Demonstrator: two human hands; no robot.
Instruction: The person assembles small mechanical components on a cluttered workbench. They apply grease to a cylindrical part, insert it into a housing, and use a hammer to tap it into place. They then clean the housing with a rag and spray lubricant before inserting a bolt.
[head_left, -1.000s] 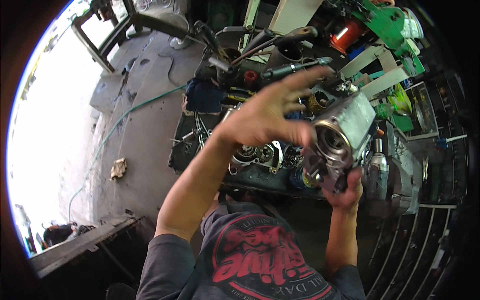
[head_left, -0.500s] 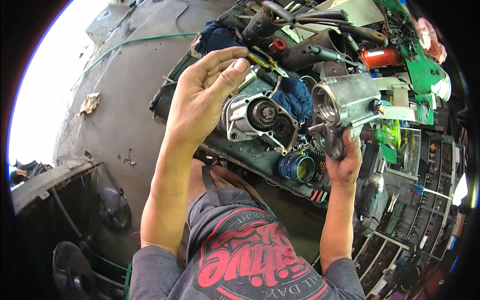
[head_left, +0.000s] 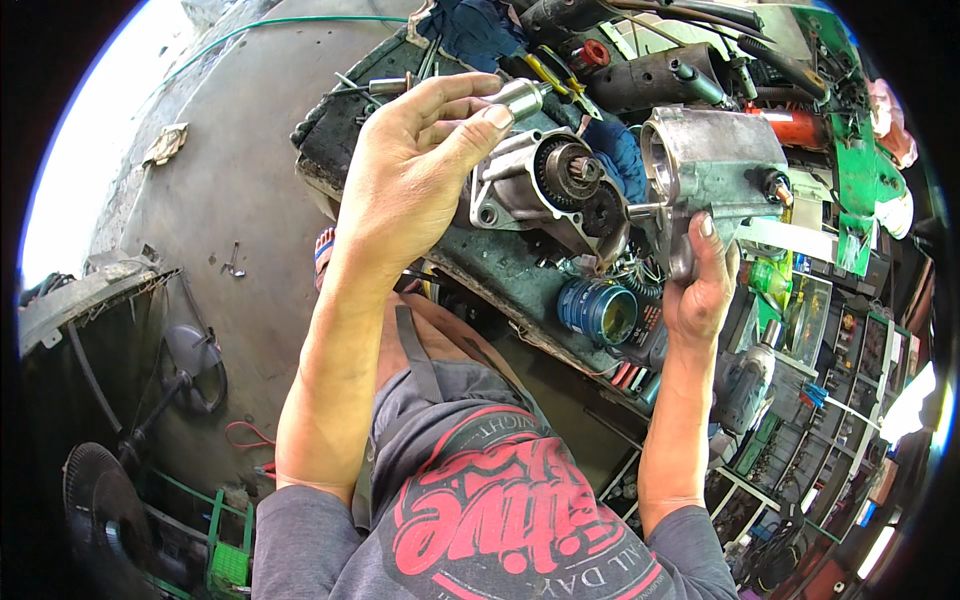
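L hand (head_left: 415, 170) at 11 o'clock of frame ctr, fingers curled, thumb + forefinger pinched on small silver cylinder (head_left: 520, 97); rest of fingers loosely bent. R hand (head_left: 703, 290) at 3 o'clock, closed round lower lug of grey metal housing (head_left: 712, 165), held up w/ open round bore facing left; inside of bore in shadow, contents can't tell. Between hands: second alu. housing (head_left: 540, 190) lying on bench (head_left: 500, 270), gear visible in its open end. Blue canister (head_left: 598, 310) at 5 o'clock of that, mouth open, inside looks yellowish, contents unclear. Blue rag (head_left: 470, 25) at 12 o'clock. Red cylinder (head_left: 800, 128) at 2 o'clock, behind held housing.
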